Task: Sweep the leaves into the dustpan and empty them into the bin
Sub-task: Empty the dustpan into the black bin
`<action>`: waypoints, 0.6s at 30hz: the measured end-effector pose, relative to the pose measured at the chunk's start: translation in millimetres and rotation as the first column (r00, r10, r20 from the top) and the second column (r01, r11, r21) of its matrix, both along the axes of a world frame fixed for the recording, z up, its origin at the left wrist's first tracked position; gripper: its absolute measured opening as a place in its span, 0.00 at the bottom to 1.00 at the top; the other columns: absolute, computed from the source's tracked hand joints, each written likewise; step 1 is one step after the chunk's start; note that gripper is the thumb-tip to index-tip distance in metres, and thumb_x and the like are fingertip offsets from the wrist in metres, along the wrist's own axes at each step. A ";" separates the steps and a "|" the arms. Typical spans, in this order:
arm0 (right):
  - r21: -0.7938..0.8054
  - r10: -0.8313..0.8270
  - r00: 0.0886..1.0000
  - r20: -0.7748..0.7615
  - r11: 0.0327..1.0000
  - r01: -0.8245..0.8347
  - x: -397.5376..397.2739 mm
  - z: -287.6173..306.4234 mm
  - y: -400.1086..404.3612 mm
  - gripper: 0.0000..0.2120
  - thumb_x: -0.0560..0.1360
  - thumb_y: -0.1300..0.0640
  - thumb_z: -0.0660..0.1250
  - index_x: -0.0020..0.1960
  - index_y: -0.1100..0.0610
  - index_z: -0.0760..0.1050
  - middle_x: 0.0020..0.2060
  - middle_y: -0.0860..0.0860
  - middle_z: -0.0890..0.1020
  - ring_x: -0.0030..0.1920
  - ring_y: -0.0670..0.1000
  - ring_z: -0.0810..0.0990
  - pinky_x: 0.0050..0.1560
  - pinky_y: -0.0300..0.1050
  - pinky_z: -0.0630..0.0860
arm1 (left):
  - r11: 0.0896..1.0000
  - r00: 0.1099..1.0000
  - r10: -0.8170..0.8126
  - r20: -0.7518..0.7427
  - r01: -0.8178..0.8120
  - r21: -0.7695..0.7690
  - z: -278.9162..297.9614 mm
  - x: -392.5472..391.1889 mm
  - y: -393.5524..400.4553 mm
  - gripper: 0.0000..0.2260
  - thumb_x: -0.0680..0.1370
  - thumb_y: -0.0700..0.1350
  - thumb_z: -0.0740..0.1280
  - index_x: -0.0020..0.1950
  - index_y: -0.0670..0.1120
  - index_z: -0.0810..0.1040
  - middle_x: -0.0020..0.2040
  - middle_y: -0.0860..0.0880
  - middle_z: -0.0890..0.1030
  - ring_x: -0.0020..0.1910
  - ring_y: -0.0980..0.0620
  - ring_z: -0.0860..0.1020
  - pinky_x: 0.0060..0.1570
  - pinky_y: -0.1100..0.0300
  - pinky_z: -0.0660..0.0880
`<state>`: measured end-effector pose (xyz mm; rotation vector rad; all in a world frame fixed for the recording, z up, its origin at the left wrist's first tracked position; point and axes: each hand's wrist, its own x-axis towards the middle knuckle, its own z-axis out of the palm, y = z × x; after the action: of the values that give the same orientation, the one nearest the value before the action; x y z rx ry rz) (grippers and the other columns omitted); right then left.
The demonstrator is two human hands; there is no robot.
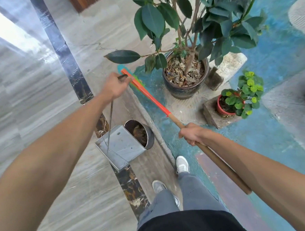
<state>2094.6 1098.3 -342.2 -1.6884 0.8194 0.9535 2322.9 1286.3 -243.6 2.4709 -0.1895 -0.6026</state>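
My left hand (114, 86) grips the thin wire handle of a grey metal dustpan (121, 147), which hangs below it, tilted, its mouth against a round metal bin (148, 133). Brown dry leaves lie inside the bin. My right hand (191, 133) holds the wooden handle of a broom (153, 100). The broom's orange neck runs up and left to a teal and green bristle head, partly hidden behind my left hand. No loose leaves show on the floor.
A large dark pot with a leafy plant (186, 77) stands just past the broom head. A small red pot (225, 106) sits on a stone block to the right. My feet (182, 164) straddle a step between grey marble and blue-painted floor.
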 end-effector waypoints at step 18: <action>0.028 -0.018 1.000 0.003 0.999 0.018 -12.7 10.9 -15.4 0.08 0.73 0.62 0.64 0.38 0.60 0.66 0.25 0.54 0.67 0.20 0.50 0.63 0.23 0.38 0.59 | 0.997 0.998 -0.056 -0.014 0.055 -0.057 9.9 -18.2 5.7 0.19 0.77 0.57 0.68 0.31 0.48 0.70 0.27 0.51 0.69 0.25 0.55 0.66 0.28 0.62 0.63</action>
<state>2081.9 1082.9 -331.2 -1.6550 0.8146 0.9458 2304.7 1292.1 -233.7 2.4126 -0.2660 -0.6304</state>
